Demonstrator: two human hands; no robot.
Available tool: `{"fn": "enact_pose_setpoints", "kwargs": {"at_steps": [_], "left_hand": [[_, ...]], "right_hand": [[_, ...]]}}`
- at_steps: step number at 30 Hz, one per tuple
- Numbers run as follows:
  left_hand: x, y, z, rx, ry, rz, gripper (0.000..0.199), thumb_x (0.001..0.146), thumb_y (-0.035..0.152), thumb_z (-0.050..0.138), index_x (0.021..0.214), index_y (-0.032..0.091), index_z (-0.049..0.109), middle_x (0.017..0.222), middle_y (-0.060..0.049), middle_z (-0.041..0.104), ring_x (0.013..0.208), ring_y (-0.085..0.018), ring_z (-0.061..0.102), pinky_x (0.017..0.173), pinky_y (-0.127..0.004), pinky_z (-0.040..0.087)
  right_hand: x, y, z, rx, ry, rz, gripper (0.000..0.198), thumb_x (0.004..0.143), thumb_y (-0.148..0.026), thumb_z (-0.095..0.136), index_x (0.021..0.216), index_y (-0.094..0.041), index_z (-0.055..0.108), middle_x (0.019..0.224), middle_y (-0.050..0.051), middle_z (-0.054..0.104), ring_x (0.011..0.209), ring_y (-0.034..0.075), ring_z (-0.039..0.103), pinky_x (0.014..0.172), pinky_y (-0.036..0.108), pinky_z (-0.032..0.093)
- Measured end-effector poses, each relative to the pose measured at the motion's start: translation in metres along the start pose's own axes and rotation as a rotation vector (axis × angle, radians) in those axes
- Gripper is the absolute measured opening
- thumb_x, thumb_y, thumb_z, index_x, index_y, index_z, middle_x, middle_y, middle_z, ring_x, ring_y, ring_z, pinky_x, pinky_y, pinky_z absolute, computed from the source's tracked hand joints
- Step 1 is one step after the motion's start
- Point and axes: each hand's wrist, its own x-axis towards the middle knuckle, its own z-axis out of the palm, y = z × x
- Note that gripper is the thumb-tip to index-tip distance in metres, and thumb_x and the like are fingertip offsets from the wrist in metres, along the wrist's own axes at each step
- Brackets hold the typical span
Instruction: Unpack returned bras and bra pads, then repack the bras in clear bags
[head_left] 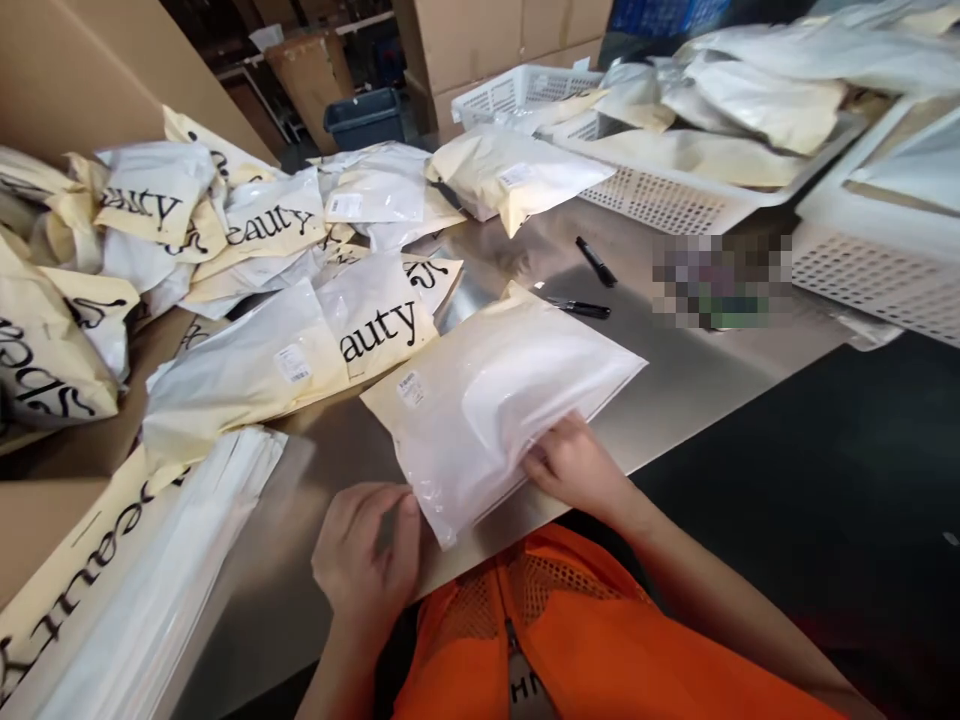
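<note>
A frosted plastic mailing bag (pixel 480 410) with a small white label lies tilted across the metal table in front of me. My right hand (pixel 574 465) grips its near edge, with the fingertips partly hidden by the film. At the bag's left edge is my left hand (pixel 367 545), its fingers curled round towards the thumb and the tips meeting at the film. Just beyond the bag lie a black marker (pixel 596 262) and a black pen (pixel 581 308). To its left rests another filled bag (pixel 232 370) with a label and black lettering.
Filled bags (pixel 262 220) are heaped at the back left. A stack of flat plastic bags (pixel 157 580) lies at the near left. White perforated baskets (pixel 660 200) holding more bags stand at the back right, near a blurred-out patch. A dark bin (pixel 365 118) is beyond the table (pixel 675 380).
</note>
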Motion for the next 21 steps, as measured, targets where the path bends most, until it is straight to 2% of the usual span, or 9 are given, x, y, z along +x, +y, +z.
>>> {"fn": "enact_pose_setpoints", "kwargs": {"at_steps": [2,4,5,7,10,13,17,19,21], "left_hand": [[-0.02,-0.012,-0.009,-0.099,-0.15,-0.393,0.028,0.092,0.032,0.057,0.068,0.019,0.063,0.061,0.0,0.062,0.058,-0.013,0.059,0.057,-0.024,0.045],[-0.037,-0.017,-0.013,-0.371,-0.451,-0.798,0.044,0.095,0.049,0.047,0.068,0.018,0.063,0.057,-0.001,0.06,0.051,-0.013,0.057,0.047,-0.023,0.039],[-0.043,-0.016,-0.012,-0.542,-0.608,-0.943,0.049,0.094,0.055,0.044,0.072,0.017,0.065,0.058,-0.002,0.061,0.049,-0.013,0.057,0.044,-0.023,0.037],[-0.051,-0.01,-0.005,-0.823,-0.804,-1.112,0.051,0.09,0.062,0.047,0.075,0.016,0.063,0.058,-0.003,0.061,0.045,-0.013,0.057,0.04,-0.021,0.033],[-0.056,0.002,0.009,-1.046,-0.822,-1.213,0.046,0.081,0.061,0.06,0.068,0.017,0.055,0.047,0.001,0.056,0.035,-0.01,0.048,0.035,-0.019,0.025],[-0.062,0.008,0.02,-1.181,-0.78,-1.247,0.044,0.079,0.056,0.062,0.059,0.018,0.052,0.038,0.003,0.049,0.029,-0.009,0.04,0.034,-0.019,0.021],[-0.07,0.008,0.024,-1.189,-0.742,-1.196,0.043,0.08,0.049,0.057,0.05,0.018,0.053,0.032,0.002,0.043,0.03,-0.007,0.032,0.037,-0.022,0.025],[-0.072,0.005,0.022,-1.175,-0.727,-1.191,0.042,0.079,0.048,0.06,0.049,0.019,0.053,0.031,0.003,0.042,0.03,-0.007,0.028,0.037,-0.022,0.022],[-0.073,0.0,0.019,-1.201,-0.674,-1.217,0.043,0.076,0.048,0.063,0.045,0.02,0.05,0.03,0.003,0.041,0.03,-0.008,0.028,0.037,-0.022,0.02]], "right_hand": [[-0.014,-0.003,-0.006,0.062,0.154,0.081,0.022,0.089,-0.022,0.051,0.071,-0.019,0.065,0.073,0.007,0.067,0.074,0.023,0.06,0.076,0.039,0.047],[-0.026,-0.011,-0.012,0.211,0.204,0.194,0.029,0.091,-0.026,0.052,0.064,-0.02,0.06,0.064,0.004,0.062,0.063,0.018,0.056,0.064,0.033,0.044],[-0.031,-0.017,-0.013,0.317,0.149,0.265,0.034,0.093,-0.029,0.052,0.06,-0.02,0.057,0.059,0.003,0.058,0.057,0.016,0.052,0.058,0.031,0.041],[-0.037,-0.035,-0.013,0.579,-0.107,0.399,0.042,0.097,-0.037,0.05,0.058,-0.02,0.053,0.055,0.001,0.053,0.051,0.013,0.047,0.052,0.028,0.036],[-0.04,-0.067,-0.003,1.091,-0.582,0.573,0.045,0.098,-0.052,0.044,0.069,-0.021,0.057,0.059,0.0,0.057,0.052,0.014,0.054,0.049,0.026,0.039],[-0.038,-0.096,0.014,1.475,-0.769,0.644,0.048,0.095,-0.061,0.042,0.073,-0.022,0.059,0.059,-0.001,0.056,0.044,0.012,0.049,0.044,0.026,0.038],[-0.029,-0.116,0.026,1.537,-0.615,0.646,0.059,0.087,-0.072,0.044,0.053,-0.023,0.047,0.049,-0.001,0.045,0.042,0.012,0.039,0.042,0.027,0.03],[-0.023,-0.112,0.021,1.528,-0.537,0.623,0.057,0.085,-0.07,0.05,0.052,-0.023,0.049,0.05,0.0,0.045,0.046,0.013,0.039,0.043,0.028,0.029],[-0.017,-0.093,0.009,1.505,-0.438,0.719,0.055,0.082,-0.068,0.057,0.052,-0.022,0.051,0.048,0.0,0.045,0.044,0.011,0.038,0.042,0.027,0.027]]}}
